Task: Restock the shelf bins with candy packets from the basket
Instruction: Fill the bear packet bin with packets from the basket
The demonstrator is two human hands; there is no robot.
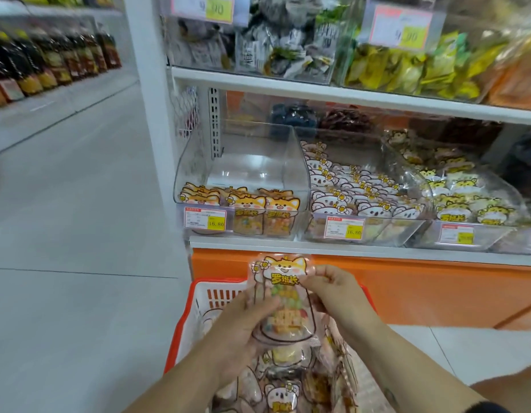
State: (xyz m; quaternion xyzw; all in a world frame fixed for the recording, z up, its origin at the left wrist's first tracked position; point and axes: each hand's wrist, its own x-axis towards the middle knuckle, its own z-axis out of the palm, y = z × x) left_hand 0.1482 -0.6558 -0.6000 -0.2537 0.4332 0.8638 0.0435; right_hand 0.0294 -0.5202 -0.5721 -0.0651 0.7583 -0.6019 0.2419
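Between your fingertips, just above the basket, the fox-faced candy packet (283,293) stands upright with its printed face toward you. Your left hand (243,326) grips its lower left side, the fingers (258,305) curled onto the clear wrapper, while your right hand (335,296) pinches the upper right edge between thumb and bent fingers (315,281). Extra packet edges show behind the left side of the one you hold; how many you have cannot be told. Directly beneath your hands, the red basket (198,296) holds more packets (280,394), one with a koala face near your wrists. Past your fingertips an orange base panel (422,293) runs under the white shelf edge (318,247). On that shelf, straight above the held packet, the left bin (243,162) of clear plastic carries only a front row of matching fox packets (252,204), with a price tag (205,221) on its front. To the right of it the middle bin (407,228) is packed with koala packets (347,189), and the right bin (481,236) beyond holds yellow tiger packets (461,198). Higher up, upper bins (303,76) hold dark and green snack bags. Far off to your left, bottles (49,64) line another shelf.
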